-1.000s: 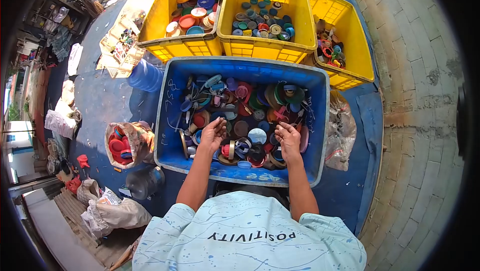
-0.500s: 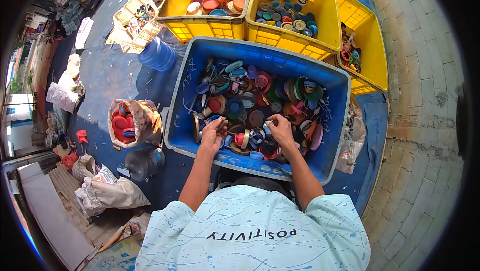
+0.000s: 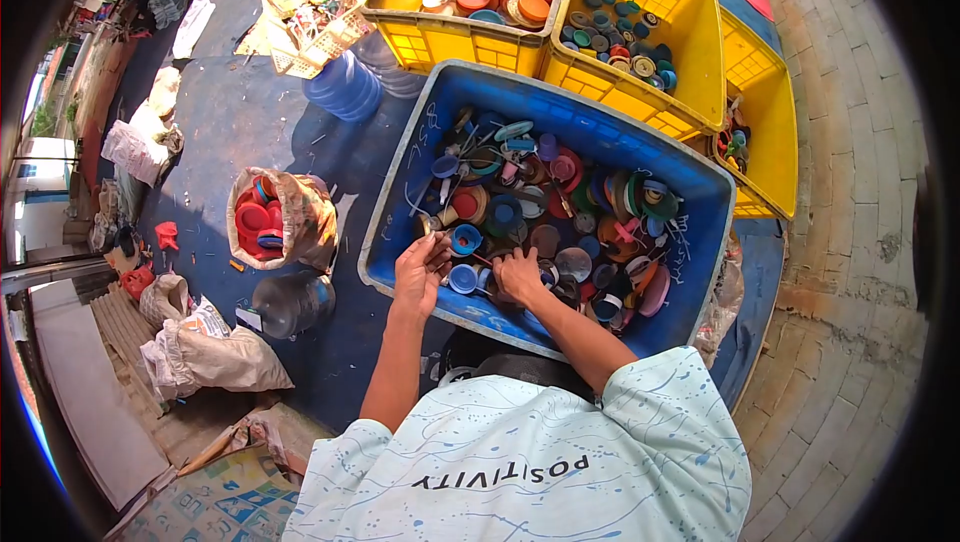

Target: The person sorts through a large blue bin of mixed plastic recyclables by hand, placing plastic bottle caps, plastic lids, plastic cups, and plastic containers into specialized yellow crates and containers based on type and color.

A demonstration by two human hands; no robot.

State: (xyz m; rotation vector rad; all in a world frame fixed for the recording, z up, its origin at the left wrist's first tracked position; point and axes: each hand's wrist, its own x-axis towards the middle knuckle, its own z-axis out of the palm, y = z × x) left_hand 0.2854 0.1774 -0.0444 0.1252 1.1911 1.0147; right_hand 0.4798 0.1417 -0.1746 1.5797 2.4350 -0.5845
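A blue crate (image 3: 400, 192) in front of me holds a jumbled heap of plastic lids and caps in many colours. Over its near left part, my left hand (image 3: 422, 270) is raised with the fingers curled together; whatever they hold is too small to make out. My right hand (image 3: 520, 277) reaches down into the heap, its fingers bunched and their tips partly hidden among the pieces. Between the hands and slightly beyond lies a blue round cap (image 3: 466, 239). A light blue cap (image 3: 462, 279) sits just below it, near my left hand. A pink oval lid (image 3: 655, 291) rests at the right.
Yellow crates with sorted lids (image 3: 470, 46) and small caps (image 3: 680, 107) stand behind the blue crate. At left are an open sack of red lids (image 3: 312, 222), a clear jug (image 3: 292, 304), a blue water bottle (image 3: 343, 88) and a cream basket (image 3: 310, 37).
My right hand has moved left, closer to my left hand, and down into the heap. My left hand stays raised and curled. The view has shifted, so the crates appear farther right.
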